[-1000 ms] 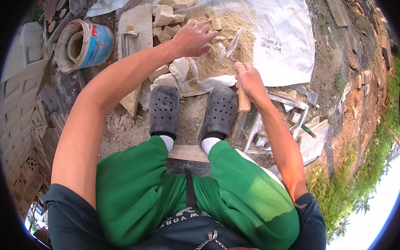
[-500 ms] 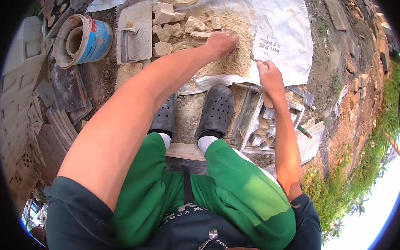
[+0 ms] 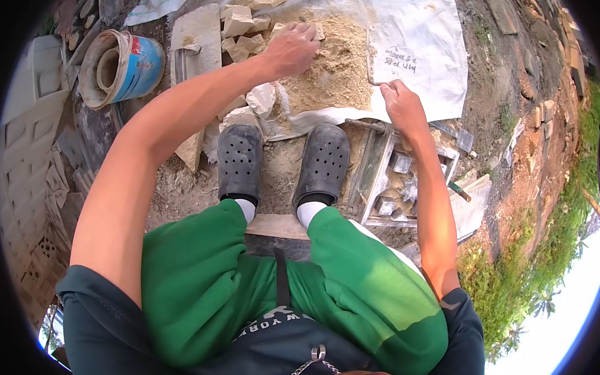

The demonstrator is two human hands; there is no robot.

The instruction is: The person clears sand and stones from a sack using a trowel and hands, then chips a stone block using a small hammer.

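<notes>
My left hand (image 3: 292, 50) is over the left edge of a heap of crumbly yellow sand (image 3: 338, 64), among pale broken stone pieces (image 3: 237, 20). Its fingers are curled downward, and whatever lies under them is hidden. A small stone block (image 3: 319, 31) shows beside the fingertips. At the heap's lower right, my right hand (image 3: 403, 106) is closed in a pinch on a thin, dark, bent rod-like piece (image 3: 369, 59) running along the sand's edge; its exact kind is unclear. Beneath the heap spreads a white woven sack sheet (image 3: 420, 24) with handwriting on it.
A blue and white bucket (image 3: 139, 66) stands at the upper left, near a flat board with a handle (image 3: 199, 35). Below my right hand is a frame-like box (image 3: 408, 154) holding metal pieces. My black clogs (image 3: 322, 160) are just below the sheet.
My left hand has moved left and slightly up, off the middle of the sand onto the stones' side. My right hand stays by the heap's right edge, shifted slightly up and left.
</notes>
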